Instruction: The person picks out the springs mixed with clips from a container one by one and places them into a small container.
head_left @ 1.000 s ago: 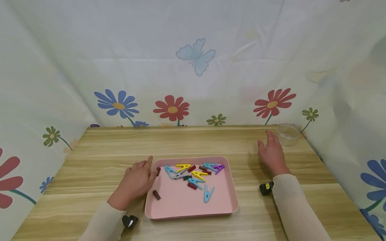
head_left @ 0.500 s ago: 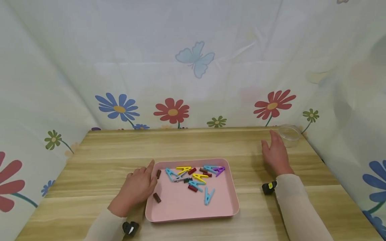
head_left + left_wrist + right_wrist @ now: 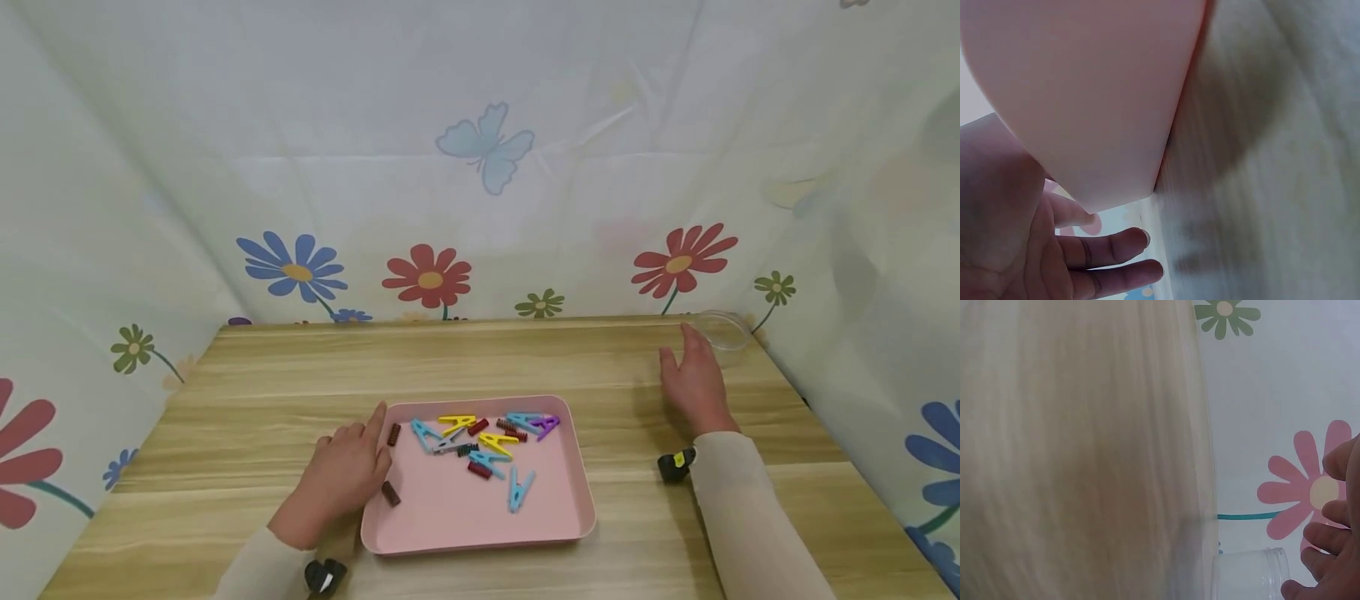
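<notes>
My left hand (image 3: 345, 468) lies at the left rim of a pink tray (image 3: 457, 517), thumb along the rim. Its other fingers are loosely extended beside the tray's outer wall (image 3: 1097, 94). Inside the tray are several plastic clothespins: light blue (image 3: 519, 490), yellow (image 3: 498, 443), grey (image 3: 447, 446) and purple (image 3: 547, 427). Dark coil springs (image 3: 391, 493) and red springs (image 3: 480, 470) lie among them. At the back right, my right hand (image 3: 697, 385) hovers with relaxed fingers beside a clear round container (image 3: 726, 332). Its fingertips are close to the container's rim in the right wrist view.
The wooden table (image 3: 300, 367) reaches back to a flower-printed cloth (image 3: 345, 192), which also hangs at both sides. A black wrist device (image 3: 675, 465) is strapped at the right sleeve, and another (image 3: 325, 575) at the left.
The right hand has shifted slightly to the right, closer to the clear container. The left hand stays at the tray's rim, and the head view has tilted up a little.
</notes>
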The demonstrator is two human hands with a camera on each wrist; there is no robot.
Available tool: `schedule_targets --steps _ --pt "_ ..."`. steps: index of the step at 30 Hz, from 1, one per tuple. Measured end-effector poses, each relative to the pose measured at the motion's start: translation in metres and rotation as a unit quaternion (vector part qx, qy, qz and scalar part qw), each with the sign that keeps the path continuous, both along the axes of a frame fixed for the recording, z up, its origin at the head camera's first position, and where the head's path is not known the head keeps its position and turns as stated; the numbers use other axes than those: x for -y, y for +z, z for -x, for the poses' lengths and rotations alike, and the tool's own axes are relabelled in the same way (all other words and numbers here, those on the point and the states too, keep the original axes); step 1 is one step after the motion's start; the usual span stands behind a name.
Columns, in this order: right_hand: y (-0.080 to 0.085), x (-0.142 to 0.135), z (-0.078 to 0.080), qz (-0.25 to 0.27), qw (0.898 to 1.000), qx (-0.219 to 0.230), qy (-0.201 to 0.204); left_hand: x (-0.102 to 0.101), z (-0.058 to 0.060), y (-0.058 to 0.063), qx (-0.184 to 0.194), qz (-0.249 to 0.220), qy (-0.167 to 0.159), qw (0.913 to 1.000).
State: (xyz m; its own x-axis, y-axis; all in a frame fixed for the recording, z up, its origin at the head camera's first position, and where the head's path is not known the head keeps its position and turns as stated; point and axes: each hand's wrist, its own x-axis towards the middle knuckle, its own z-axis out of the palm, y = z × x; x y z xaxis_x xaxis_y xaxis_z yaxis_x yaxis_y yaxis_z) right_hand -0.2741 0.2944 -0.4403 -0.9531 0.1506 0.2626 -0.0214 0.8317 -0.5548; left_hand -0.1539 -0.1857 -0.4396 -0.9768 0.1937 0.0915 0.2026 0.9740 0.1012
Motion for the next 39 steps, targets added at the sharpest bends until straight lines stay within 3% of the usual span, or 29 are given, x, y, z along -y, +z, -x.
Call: schedule_targets --steps 18,39 --pt "0.001 -0.009 -0.001 0.018 0.999 0.029 -0.025 -0.002 -0.010 -0.001 0.011 0.007 0.006 0.9999" --pt "-0.002 -0.025 0.008 0.049 0.996 -0.003 -0.071 -0.004 -0.014 -0.001 0.016 -0.003 -0.013 0.9998"
